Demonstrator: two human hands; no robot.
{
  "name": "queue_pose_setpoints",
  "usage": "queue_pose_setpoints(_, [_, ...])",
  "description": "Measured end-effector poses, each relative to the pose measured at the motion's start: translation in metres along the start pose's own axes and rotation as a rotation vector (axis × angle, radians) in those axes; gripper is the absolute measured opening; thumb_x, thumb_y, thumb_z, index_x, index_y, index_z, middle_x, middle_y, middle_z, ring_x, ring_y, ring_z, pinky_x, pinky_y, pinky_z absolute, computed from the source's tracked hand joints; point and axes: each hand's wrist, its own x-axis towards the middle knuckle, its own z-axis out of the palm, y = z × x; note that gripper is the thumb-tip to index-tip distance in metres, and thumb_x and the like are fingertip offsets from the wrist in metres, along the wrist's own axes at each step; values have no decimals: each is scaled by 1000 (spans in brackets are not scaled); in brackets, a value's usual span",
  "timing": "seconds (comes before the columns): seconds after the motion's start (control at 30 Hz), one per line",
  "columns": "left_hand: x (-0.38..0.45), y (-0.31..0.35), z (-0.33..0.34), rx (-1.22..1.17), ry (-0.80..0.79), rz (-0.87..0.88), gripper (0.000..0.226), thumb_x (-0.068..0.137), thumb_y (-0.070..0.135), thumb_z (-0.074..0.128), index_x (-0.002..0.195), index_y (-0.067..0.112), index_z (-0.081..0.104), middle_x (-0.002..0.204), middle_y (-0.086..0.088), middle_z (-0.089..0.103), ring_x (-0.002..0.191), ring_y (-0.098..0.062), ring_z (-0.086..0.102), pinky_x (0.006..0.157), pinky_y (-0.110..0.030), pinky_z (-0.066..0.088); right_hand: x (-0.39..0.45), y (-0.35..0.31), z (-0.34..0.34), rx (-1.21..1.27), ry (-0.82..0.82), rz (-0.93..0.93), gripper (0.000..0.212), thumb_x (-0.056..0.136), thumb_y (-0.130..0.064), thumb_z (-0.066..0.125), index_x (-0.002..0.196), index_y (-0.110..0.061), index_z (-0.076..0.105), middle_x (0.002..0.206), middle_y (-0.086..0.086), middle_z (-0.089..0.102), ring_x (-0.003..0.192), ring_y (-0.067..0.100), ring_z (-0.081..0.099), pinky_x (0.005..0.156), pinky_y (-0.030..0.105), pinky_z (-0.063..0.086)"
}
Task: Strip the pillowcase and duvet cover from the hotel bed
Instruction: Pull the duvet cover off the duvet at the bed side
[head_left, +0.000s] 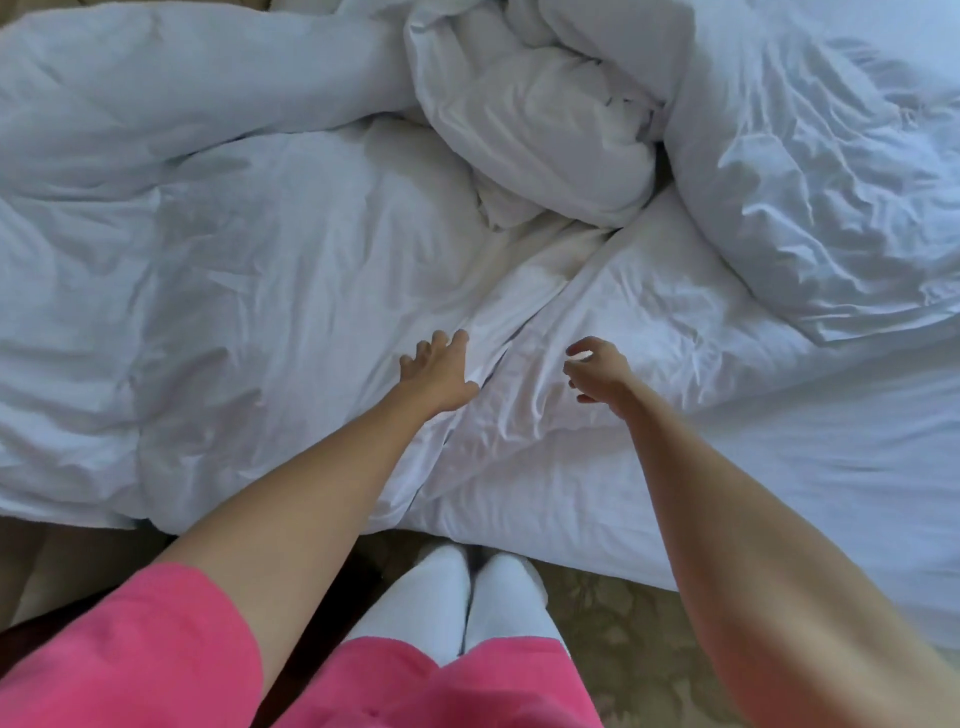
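Note:
A white duvet in its cover (218, 270) lies spread over the left and middle of the bed, and a twisted bunch of it (540, 140) rises at the top centre. My left hand (439, 371) reaches out with fingers spread and rests on a fold of the duvet cover. My right hand (597, 371) hovers just above the white fabric to its right, fingers loosely curled and holding nothing. A puffy white pillow or duvet part (831, 197) lies at the upper right; I cannot tell which.
The white bed sheet (810, 493) covers the mattress at the right, its edge running diagonally toward the lower right. Patterned carpet (623, 623) shows below the bed. My feet in white socks (467, 587) stand close to the bed's edge.

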Motion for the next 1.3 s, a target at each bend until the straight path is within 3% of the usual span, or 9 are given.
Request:
queue_pose_setpoints(0.2, [55,-23,27,-270,-130,-163,103,85,46,66,155,19,-4,158,-8,24,142,-32,28,113,-48,27,50,5,47,215,-52,210,67,87,-41,70,139,-14,38,130,9,53,109,27,53,91,50,51])
queue_pose_setpoints(0.4, [58,-28,60,-435,-103,-126,28,94,18,47,118,14,60,114,-12,67,102,-28,63,90,-37,53,84,11,93,444,17,225,56,58,-59,83,79,-15,55,74,4,57,66,20,55,56,32,45])
queue_pose_setpoints(0.57, [36,-2,55,-583,-168,-31,24,89,13,47,103,20,66,94,-6,69,88,-24,67,75,-33,54,84,14,108,443,105,195,30,80,-30,66,62,-11,53,57,10,64,59,27,62,64,38,53])
queue_pose_setpoints(0.73, [53,14,80,-454,-188,-6,87,87,39,65,155,16,16,157,-10,29,141,-28,34,112,-43,35,73,27,99,289,115,102,18,88,-27,52,96,-13,61,102,11,68,99,31,65,89,49,56])
queue_pose_setpoints(0.83, [65,14,106,-345,-117,-43,128,77,56,72,152,18,-23,163,-8,-12,151,-27,-2,122,-45,12,65,41,78,147,89,79,36,83,-30,61,116,-14,61,110,7,68,102,28,65,90,44,56])
queue_pose_setpoints(0.9, [70,12,126,-361,-136,-49,134,69,60,76,153,22,-20,165,-3,-7,150,-27,12,119,-46,22,57,52,67,126,95,91,44,82,-34,64,122,-14,57,114,7,67,102,27,65,85,41,57])
queue_pose_setpoints(1.07, [37,33,141,-600,-186,88,75,74,51,72,137,20,49,127,-3,63,114,-23,61,92,-37,52,22,57,67,340,27,239,59,76,-52,74,114,-13,50,106,0,58,97,21,59,83,45,57])
queue_pose_setpoints(1.17, [1,58,118,-556,-108,202,30,83,25,60,113,23,61,100,-2,72,90,-24,68,74,-34,54,0,48,68,351,116,271,89,47,-70,76,111,-9,63,102,6,69,93,27,67,79,41,60])
queue_pose_setpoints(1.3, [-41,86,78,-437,-55,286,26,85,27,56,110,25,60,97,-4,70,90,-30,66,75,-36,51,-36,30,32,342,345,295,49,67,-28,66,106,2,61,98,14,68,89,33,66,70,37,53])
